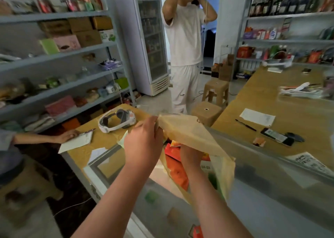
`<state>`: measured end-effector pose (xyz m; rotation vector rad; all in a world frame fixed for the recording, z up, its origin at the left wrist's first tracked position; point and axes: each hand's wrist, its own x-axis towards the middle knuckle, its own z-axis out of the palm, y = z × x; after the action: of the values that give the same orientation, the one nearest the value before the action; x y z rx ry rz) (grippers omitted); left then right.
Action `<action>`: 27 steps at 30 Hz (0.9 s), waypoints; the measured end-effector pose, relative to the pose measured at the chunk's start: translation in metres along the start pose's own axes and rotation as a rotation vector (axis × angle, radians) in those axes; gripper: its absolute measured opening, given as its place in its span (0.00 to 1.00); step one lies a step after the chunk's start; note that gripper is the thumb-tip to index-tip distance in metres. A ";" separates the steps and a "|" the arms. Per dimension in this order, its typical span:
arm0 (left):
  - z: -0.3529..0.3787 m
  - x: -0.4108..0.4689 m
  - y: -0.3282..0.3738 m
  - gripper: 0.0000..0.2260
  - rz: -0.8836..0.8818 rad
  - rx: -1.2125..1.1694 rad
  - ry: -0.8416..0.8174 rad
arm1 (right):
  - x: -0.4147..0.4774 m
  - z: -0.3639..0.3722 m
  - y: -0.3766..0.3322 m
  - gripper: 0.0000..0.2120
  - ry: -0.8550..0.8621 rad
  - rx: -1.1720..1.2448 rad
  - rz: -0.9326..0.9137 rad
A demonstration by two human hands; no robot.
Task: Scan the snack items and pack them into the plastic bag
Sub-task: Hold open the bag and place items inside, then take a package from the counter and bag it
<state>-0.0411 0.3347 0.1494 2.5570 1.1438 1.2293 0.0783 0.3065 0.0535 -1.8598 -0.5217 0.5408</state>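
Observation:
A thin yellowish plastic bag hangs open over the counter in the middle of the view. My left hand pinches its near rim at the top left and lifts it. My right hand reaches down into the bag's mouth, and the bag's flap hides its fingers. Red and orange snack packets lie inside the bag, seen through its opening and its thin wall. I cannot tell whether the right hand grips a packet.
A glass-topped counter runs right, a wooden counter behind it with paper, a pen and a phone. A white headset lies ahead. Another person's hand rests left on paper. A person in white stands ahead by stools.

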 end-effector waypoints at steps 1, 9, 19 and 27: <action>0.001 -0.001 0.000 0.08 0.000 0.001 0.005 | 0.002 0.002 0.000 0.10 -0.012 -0.035 -0.020; 0.010 -0.001 0.004 0.11 0.037 -0.049 0.027 | 0.011 0.005 -0.001 0.15 0.124 -0.245 -0.158; 0.023 -0.023 0.038 0.10 0.193 -0.382 0.032 | -0.019 -0.033 0.025 0.12 0.099 -0.419 -0.326; 0.051 -0.075 0.038 0.13 0.526 -0.586 -0.559 | -0.126 -0.084 0.044 0.12 0.042 -0.483 0.007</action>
<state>-0.0131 0.2701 0.0809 2.5063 -0.0123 0.6654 0.0318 0.1559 0.0538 -2.3250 -0.6591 0.4009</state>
